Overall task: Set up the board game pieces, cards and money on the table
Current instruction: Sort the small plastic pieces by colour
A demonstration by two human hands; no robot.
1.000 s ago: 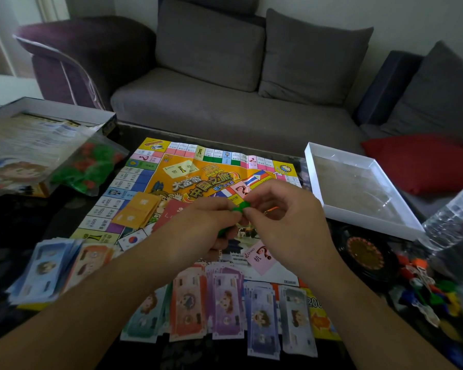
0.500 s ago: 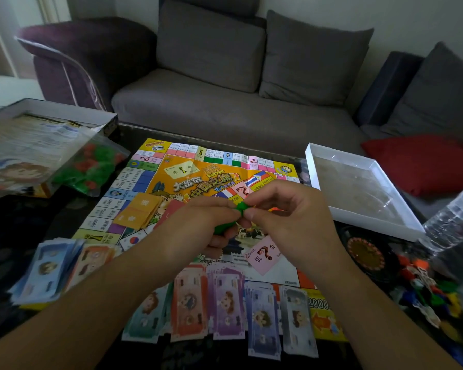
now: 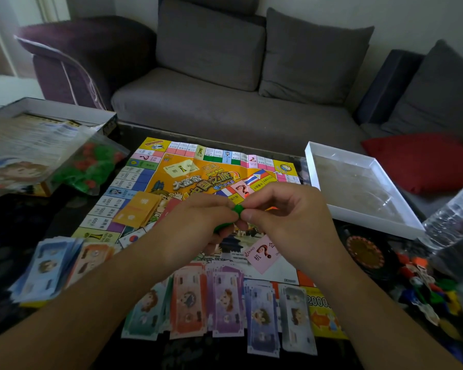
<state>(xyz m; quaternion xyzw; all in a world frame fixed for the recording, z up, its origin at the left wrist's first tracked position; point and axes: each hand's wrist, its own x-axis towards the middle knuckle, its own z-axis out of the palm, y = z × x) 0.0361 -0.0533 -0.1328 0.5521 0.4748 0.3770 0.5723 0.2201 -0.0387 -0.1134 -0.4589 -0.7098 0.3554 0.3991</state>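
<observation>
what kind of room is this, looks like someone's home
Most likely a living room at home. A grey sofa with loose cushions and a red pillow stands behind a low dark table, where a board game and paper money are laid out.

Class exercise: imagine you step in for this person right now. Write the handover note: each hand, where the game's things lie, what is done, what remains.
Left hand and right hand together pinch a small green piece above the board.
Done: board unfolded on the table; five money stacks in a row at its near edge; yellow cards on the board.
Left: bag of red and green pieces unopened far left; loose notes at left unsorted; coloured pawns heaped at right.
</observation>
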